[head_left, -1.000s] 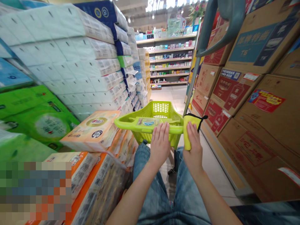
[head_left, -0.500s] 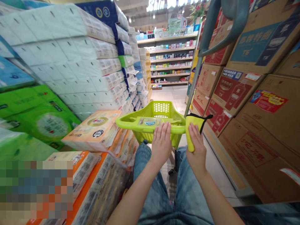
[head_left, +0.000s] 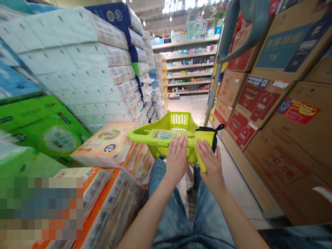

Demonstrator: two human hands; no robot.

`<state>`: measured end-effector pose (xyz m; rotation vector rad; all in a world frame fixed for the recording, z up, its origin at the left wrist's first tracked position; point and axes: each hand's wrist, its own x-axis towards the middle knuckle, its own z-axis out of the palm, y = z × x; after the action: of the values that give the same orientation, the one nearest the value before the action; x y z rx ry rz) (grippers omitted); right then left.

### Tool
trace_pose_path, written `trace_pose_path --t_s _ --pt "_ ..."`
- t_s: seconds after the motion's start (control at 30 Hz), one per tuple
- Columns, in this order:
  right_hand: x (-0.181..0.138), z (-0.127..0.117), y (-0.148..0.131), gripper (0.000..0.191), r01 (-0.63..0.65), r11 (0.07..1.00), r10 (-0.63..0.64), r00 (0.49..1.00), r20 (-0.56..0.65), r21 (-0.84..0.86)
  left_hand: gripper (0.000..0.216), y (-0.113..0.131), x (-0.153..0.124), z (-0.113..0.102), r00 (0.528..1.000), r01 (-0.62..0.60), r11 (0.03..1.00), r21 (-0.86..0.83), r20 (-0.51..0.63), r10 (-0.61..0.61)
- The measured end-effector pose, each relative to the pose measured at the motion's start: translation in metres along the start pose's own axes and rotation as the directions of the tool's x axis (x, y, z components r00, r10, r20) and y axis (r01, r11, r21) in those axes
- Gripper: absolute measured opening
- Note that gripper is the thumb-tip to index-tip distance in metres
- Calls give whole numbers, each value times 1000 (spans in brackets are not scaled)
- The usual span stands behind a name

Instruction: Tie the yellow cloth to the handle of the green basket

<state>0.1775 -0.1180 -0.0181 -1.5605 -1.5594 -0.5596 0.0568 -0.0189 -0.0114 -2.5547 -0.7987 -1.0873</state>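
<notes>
A lime-green shopping basket [head_left: 145, 136] of perforated plastic is in front of my knees, with a clear label holder [head_left: 163, 135] along its near side. My left hand [head_left: 177, 157] is closed over the middle of its near rim, fingers together and thumb hidden. At the right end of that rim, my right hand [head_left: 210, 162] presses a yellow cloth [head_left: 203, 135] with black edging and a black loop against the plastic. The cloth covers the rim's right corner, and its lower end hangs below my fingers.
Stacked white tissue packs [head_left: 77, 52] and an orange tissue pack [head_left: 106, 138] are close on the left. Cardboard cartons [head_left: 285, 145] line the right side. A grey pole [head_left: 214, 90] rises behind the cloth; stocked shelves [head_left: 192, 65] stand at the aisle's far end.
My right hand has slid left along the basket's rim with the yellow cloth, closer to my left hand. My left hand has barely shifted, and the basket stays in place.
</notes>
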Motion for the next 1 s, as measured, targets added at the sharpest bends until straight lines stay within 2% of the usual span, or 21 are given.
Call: trace_pose_path --t_s 0.13,0.23,0.3,0.37,0.43,0.5,0.57,0.67,0.73,0.8,1.0 --pt "4 -4 9 75 -210 978 207 970 -129 -13 57 5 2 1 1000 4 1000 -4 -11 -4" --pt "10 3 -6 77 -268 960 252 954 -164 -83 58 9 3 2 1000 16 1000 -12 -14 -16" --pt "11 9 -19 77 -220 970 207 970 -126 -98 59 9 2 3 1000 20 1000 -13 -13 -20" --pt "11 13 -28 78 -118 990 115 992 -51 -79 58 7 1 4 1000 6 1000 -10 -17 -6" --pt "9 12 -29 78 -10 999 11 1000 26 -32 57 6 0 4 1000 -10 1000 -10 -25 10" --pt "5 8 -20 77 47 999 -47 997 66 8 57 6 0 5 1000 -9 1000 -13 -27 9" --pt "2 2 -5 75 9 1000 -9 999 50 19 59 7 1 5 1000 3 1000 -14 -20 -3" --pt "1 -3 14 69 -162 987 162 984 -67 14 63 10 3 5 1000 9 1000 -10 -18 -9" --pt "1 -3 17 67 -223 974 226 967 -115 32 64 11 4 5 1000 13 1000 -5 -18 -13" --pt "3 0 12 69 -207 977 211 972 -102 51 63 12 4 5 1000 23 1000 -2 -15 -23" --pt "5 11 -20 77 -45 999 45 999 18 -19 56 9 2 5 999 21 1000 -21 -30 -22"
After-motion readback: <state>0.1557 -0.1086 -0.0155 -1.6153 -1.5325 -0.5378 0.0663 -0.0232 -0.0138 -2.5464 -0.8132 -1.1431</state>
